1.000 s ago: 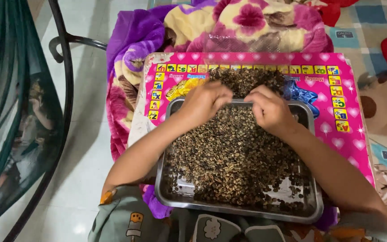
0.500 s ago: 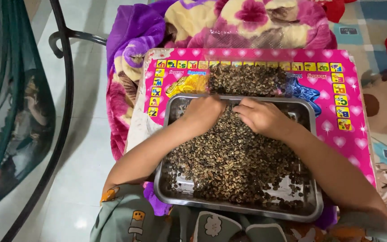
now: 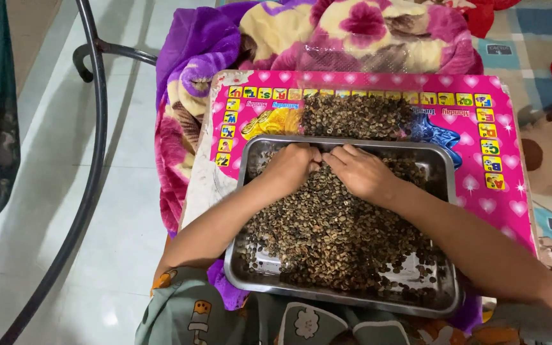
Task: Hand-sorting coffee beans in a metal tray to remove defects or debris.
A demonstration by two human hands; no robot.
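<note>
A steel tray (image 3: 346, 299) rests on a pink children's board (image 3: 506, 211) and is filled with small brown seeds (image 3: 333, 236). Both hands lie on the seeds at the tray's far side, fingertips nearly meeting. My left hand (image 3: 291, 166) is curled knuckles-up with its fingers down in the seeds. My right hand (image 3: 360, 171) lies flatter, fingers pointing left over the seeds. A second heap of seeds (image 3: 354, 117) sits on the board just beyond the tray's far rim.
A purple, pink and yellow flowered blanket (image 3: 327, 32) lies under and behind the board. A black curved metal frame (image 3: 94, 128) stands on the pale tiled floor at left. A checked mat (image 3: 531, 38) and red cushions are at right.
Both hands came back from the tray's far rim, next to the heap on the board, down onto the seeds inside the tray, and moved closer together. The camera shifted slightly.
</note>
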